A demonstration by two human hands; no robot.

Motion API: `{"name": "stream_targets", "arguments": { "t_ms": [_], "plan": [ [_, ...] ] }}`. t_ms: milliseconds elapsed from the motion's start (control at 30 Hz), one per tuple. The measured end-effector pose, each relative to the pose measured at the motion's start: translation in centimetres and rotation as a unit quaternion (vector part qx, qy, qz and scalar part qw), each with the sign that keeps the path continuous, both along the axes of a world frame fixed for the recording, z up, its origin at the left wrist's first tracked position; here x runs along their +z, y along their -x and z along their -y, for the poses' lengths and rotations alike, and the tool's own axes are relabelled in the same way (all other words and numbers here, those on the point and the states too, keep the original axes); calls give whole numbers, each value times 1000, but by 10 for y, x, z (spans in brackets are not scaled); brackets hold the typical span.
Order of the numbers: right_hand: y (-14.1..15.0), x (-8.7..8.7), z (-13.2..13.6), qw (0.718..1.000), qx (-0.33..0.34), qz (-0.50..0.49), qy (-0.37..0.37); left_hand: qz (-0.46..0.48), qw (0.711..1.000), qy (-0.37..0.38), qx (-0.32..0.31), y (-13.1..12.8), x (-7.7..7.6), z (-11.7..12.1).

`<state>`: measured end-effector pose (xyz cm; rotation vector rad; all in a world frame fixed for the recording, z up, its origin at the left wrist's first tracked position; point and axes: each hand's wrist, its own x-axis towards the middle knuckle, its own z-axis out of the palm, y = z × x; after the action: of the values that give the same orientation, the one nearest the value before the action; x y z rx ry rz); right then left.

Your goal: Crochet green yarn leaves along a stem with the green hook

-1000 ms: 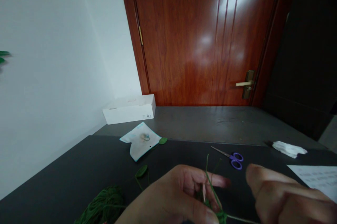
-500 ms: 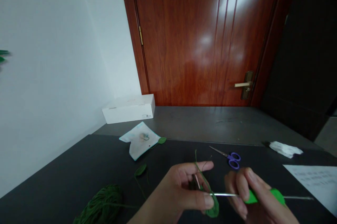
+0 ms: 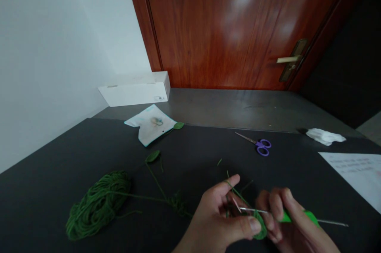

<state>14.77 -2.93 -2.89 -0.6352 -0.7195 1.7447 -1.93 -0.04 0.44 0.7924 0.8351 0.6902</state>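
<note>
My left hand (image 3: 222,221) pinches the green crochet piece (image 3: 260,226) while my right hand (image 3: 285,221) grips a crochet hook (image 3: 299,216) touching it.

Here on the black desk (image 3: 89,146), purple-handled scissors (image 3: 260,145) lie pointing left, a printed sheet (image 3: 354,173) hangs at the right, what looks like a crumpled tissue (image 3: 325,137) sits beyond, and a white box (image 3: 135,90) stands by the glossy wooden door (image 3: 214,27)!

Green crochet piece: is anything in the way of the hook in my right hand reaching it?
Nothing visible stands in the way. The metal shaft of the green-handled crochet hook, held in the right hand, runs straight to the green crochet piece, which the left hand grips, with no other object between them.
</note>
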Motion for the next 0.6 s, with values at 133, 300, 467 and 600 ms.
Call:
{"name": "stream_targets", "arguments": {
  "t_ms": [133,300,467,600],
  "plan": [
    [-1,-2,-1,998,32,-46,32,42,998,39,-3,-1,-3,1],
    [-8,-5,1,1000,3,-2,21,14,1000,2,22,-1,-8,1],
    [-15,-3,5,981,-71,152,-102,-59,996,-61,38,-2,-9,3],
    [-17,5,11,873,-127,372,-287,-100,989,-92,54,-5,-9,5]
  ]
}}
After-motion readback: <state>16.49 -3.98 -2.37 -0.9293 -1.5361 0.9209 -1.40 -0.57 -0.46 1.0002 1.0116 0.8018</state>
